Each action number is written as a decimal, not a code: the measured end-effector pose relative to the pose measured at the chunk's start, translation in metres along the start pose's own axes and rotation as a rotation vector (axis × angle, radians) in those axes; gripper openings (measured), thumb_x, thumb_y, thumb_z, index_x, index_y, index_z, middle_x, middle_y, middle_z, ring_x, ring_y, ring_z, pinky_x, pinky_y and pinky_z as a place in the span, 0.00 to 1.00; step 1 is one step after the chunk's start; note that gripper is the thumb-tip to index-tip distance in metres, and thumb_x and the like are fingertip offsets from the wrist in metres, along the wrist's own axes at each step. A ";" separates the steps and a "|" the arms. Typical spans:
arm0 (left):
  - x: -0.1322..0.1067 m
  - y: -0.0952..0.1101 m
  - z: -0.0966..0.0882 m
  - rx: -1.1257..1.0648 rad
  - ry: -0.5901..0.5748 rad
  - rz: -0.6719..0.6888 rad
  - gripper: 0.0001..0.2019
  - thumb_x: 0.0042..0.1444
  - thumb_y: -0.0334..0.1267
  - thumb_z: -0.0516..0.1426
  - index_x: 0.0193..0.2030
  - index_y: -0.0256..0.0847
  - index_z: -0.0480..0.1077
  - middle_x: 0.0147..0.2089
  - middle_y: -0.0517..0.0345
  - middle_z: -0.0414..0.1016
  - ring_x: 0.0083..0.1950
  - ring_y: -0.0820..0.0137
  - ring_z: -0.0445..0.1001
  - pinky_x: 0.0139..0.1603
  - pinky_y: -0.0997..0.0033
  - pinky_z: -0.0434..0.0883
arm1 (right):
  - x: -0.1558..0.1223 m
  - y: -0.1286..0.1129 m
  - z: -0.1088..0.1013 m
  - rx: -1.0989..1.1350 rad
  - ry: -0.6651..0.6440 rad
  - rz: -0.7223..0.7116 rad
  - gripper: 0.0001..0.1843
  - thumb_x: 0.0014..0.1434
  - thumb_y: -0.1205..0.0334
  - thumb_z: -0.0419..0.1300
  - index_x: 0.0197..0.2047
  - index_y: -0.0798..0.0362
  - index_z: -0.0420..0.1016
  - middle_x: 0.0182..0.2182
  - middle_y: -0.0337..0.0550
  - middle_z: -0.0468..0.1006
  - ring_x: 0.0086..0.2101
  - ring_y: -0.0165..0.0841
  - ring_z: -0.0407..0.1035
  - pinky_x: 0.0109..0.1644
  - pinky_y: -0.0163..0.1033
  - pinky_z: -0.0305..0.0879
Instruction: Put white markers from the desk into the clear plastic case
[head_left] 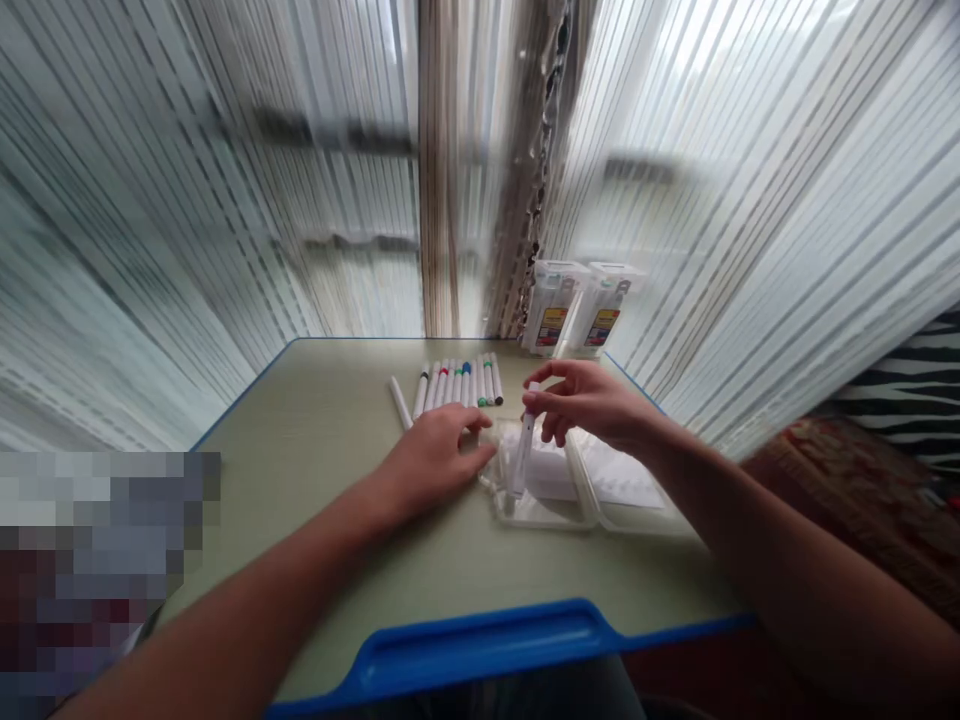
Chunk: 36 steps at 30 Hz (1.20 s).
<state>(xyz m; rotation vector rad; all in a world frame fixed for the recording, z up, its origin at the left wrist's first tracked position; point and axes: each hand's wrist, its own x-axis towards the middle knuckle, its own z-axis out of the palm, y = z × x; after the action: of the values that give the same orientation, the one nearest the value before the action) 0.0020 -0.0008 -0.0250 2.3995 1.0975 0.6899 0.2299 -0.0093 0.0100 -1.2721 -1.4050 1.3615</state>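
My right hand (574, 400) pinches a white marker (523, 455) near its top end. The marker is steeply tilted, its lower end inside the left half of an open clear plastic case (551, 520). My left hand (442, 450) is beside the case's left edge, its thumb and fingers apart and curved; whether the fingertips touch the case I cannot tell. Beyond my left hand, several white markers (448, 385) with coloured ends lie side by side in a row. A single white marker (400, 402) lies slightly apart on their left.
Two clear packages (551, 315) with printed labels stand at the table's back right. White paper (619, 475) shows in the case's right half. The pale table (300, 430) has a blue rim with a tray (487, 640) at the front. String curtains (360, 200) hang behind.
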 end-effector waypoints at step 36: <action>-0.008 0.021 -0.004 0.028 -0.055 0.035 0.15 0.62 0.45 0.55 0.47 0.37 0.75 0.41 0.49 0.79 0.40 0.62 0.76 0.41 0.63 0.71 | -0.002 0.021 0.019 -0.390 -0.062 -0.056 0.25 0.52 0.48 0.71 0.45 0.61 0.79 0.21 0.39 0.77 0.16 0.25 0.66 0.17 0.30 0.62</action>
<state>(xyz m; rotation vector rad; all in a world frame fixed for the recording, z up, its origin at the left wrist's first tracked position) 0.0075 -0.0193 -0.0124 2.4516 1.0510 0.6201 0.2142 -0.0169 -0.0133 -1.4309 -1.7977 1.1309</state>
